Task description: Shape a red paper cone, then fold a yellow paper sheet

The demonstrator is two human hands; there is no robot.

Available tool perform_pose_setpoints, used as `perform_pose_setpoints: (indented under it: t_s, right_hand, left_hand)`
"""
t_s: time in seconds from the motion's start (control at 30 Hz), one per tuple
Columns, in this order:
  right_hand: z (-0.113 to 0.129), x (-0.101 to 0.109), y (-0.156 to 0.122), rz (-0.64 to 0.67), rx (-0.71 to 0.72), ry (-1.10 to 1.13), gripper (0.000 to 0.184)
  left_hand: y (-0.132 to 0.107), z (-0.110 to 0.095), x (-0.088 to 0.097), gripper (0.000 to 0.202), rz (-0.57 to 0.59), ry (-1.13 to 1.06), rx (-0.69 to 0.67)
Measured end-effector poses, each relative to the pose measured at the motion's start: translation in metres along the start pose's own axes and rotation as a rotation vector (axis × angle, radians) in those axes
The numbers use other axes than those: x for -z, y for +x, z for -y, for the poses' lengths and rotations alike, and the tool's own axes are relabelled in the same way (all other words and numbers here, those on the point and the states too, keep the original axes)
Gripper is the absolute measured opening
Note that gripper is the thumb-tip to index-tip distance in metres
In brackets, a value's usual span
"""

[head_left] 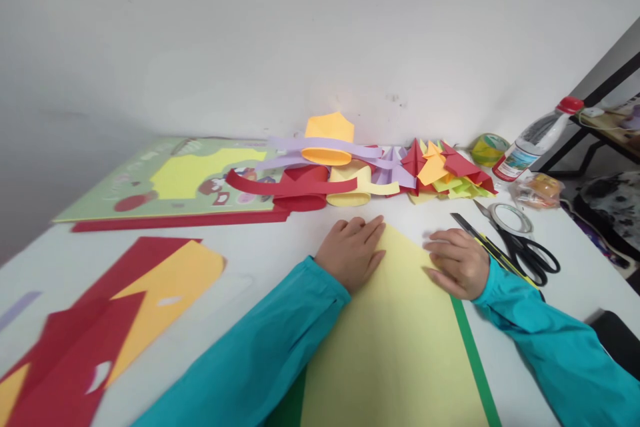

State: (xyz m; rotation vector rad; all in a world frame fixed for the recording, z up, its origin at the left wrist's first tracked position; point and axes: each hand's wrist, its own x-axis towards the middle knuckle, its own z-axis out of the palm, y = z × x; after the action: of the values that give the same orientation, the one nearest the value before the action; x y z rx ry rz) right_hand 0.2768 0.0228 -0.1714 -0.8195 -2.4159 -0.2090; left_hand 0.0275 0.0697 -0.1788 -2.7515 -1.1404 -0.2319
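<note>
A large pale yellow sheet of paper (pixel 395 347) lies in front of me, its far end narrowing towards a point. Green paper (pixel 475 353) shows along both sides from underneath. My left hand (pixel 353 252) rests on the sheet's far left edge, fingers stretched and thumb apart. At the right slanting edge is my right hand (pixel 457 261), its fingers slightly bent and spread, with nothing visible gripped. Just right of that hand lie a black-and-yellow utility knife (pixel 500 255) and black-handled scissors (pixel 530 257).
Paper hat shapes (pixel 327 137) and folded paper pieces (pixel 445 170) stand along the wall. A decorated green board (pixel 100 193) lies at back left, with red and orange paper scraps (pixel 100 320) nearer. Tape (pixel 511 218), a bottle (pixel 535 140) and a wrapped snack (pixel 539 191) are right.
</note>
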Motion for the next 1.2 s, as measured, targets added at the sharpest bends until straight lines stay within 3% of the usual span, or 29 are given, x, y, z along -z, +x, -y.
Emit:
perform_pose_setpoints:
  t_s: [0.37,0.57,0.77,0.97,1.03,1.2]
  right_hand:
    - [-0.001,0.005,-0.001,-0.040,0.045,0.025,0.010]
    - [-0.006,0.005,0.001,-0.138,-0.050,0.041,0.007]
    - [-0.004,-0.004,0.002,-0.042,-0.001,0.008,0.007]
    - [0.002,-0.002,0.002,-0.082,-0.015,0.034,0.004]
    - [0.003,-0.005,0.008,-0.083,-0.079,0.036,0.012]
    - [0.006,-0.019,0.027,0.091,-0.159,-0.044,0.034]
  left_hand:
    - [0.001,0.003,0.002,0.048,0.012,-0.014,-0.018]
    - [0.001,0.004,0.004,0.048,0.012,-0.002,-0.026]
    - [0.000,0.004,0.003,0.046,-0.018,0.009,-0.037]
    - [-0.002,0.004,0.002,0.043,-0.039,-0.012,-0.058]
    - [-0.001,0.002,0.002,0.044,-0.033,-0.018,-0.048]
    - [0.001,-0.006,0.006,0.048,-0.021,-0.039,0.006]
